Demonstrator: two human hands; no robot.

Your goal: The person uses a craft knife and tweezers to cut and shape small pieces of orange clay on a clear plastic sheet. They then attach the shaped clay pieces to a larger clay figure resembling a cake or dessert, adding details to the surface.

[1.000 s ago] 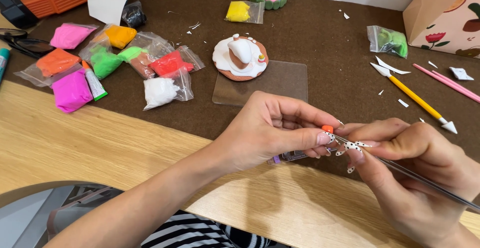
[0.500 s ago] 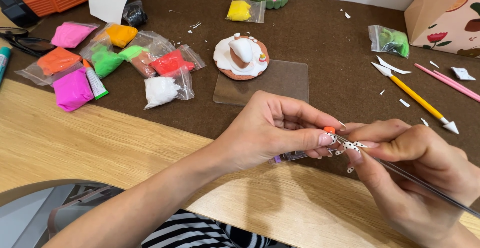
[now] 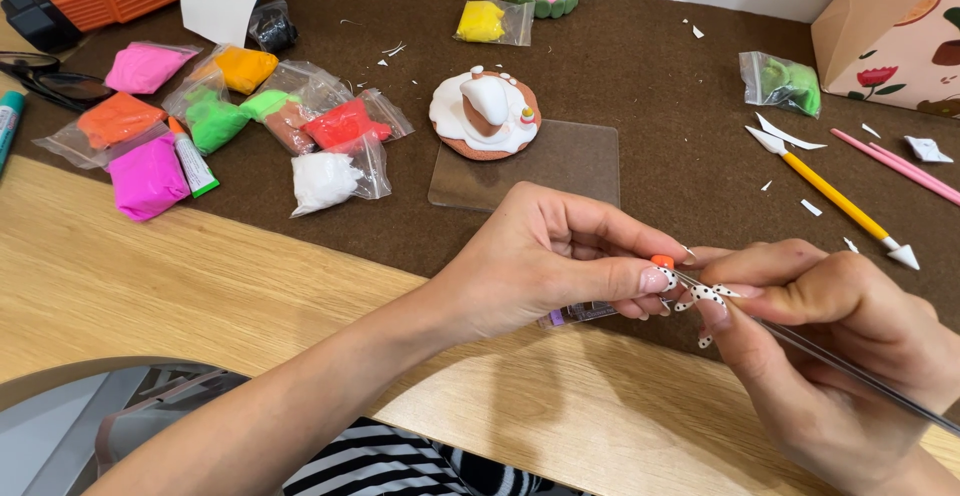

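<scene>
Pinched between thumb and fingertips of the left hand (image 3: 545,261): a tiny orange bead (image 3: 662,261), fingers closed tight on it. Clamped in the right hand (image 3: 840,341): a thin metal tool (image 3: 800,351), fingers shut round the shaft like a pen. Tool tip touching the bead from the right; long axis running from the bead down and right, out past the wrist. Left hand nearer the bead, in fact holding it; right hand reaching it only through the tool. Under the left fingers, partly hidden, a small purple-ended item, kind unclear.

Beyond the bead, up and left: one clear plate (image 3: 560,161) with one clay cake (image 3: 485,114) at its far corner. Further left of the bead: a cluster of clay bags (image 3: 230,121), about eight counted (two pink, orange, yellow, green, brownish, red, white), one more yellow bag (image 3: 485,22) behind the cake, one green bag (image 3: 783,81) up and right. Right of the bead: one yellow tool (image 3: 835,199), two pink sticks (image 3: 895,166). All on a brown mat (image 3: 640,66) over a wooden table (image 3: 150,286).
</scene>
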